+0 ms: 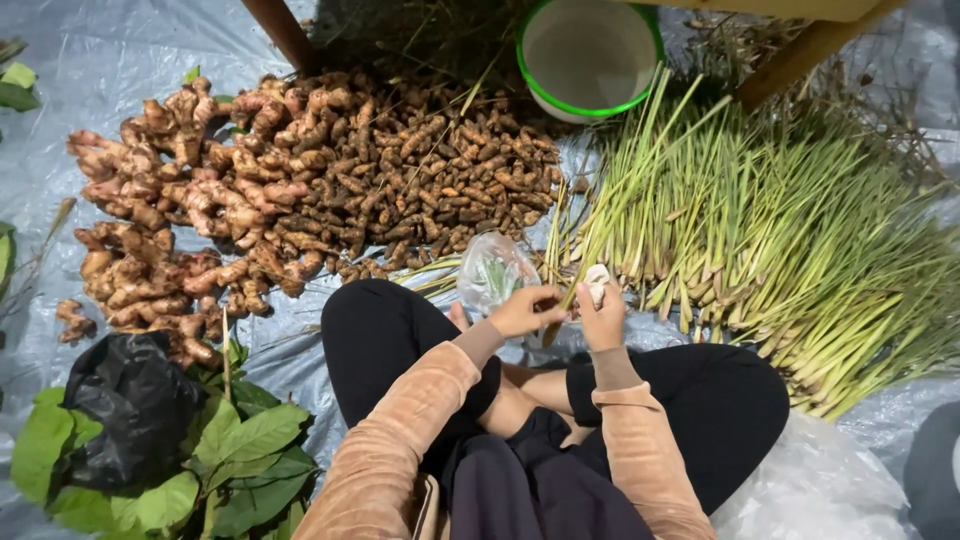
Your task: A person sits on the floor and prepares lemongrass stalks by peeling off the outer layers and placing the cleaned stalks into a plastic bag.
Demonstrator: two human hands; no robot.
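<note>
I sit cross-legged on a grey plastic sheet (90,60). My left hand (522,310) is closed around the lower end of a few long lemongrass stalks (610,210) that slant up to the right. Right beside it, my right hand (602,318) grips a small white object (597,276) against the same stalks; I cannot tell what that object is. A clear plastic bag (490,272) with some green pieces inside lies just beyond my left hand.
A big pile of lemongrass (800,240) spreads to the right. Small brown turmeric roots (440,180) and pale ginger roots (170,210) lie ahead and left. A green-rimmed white bucket (588,55) stands at the top. A black bag (130,400) rests on green leaves (250,460).
</note>
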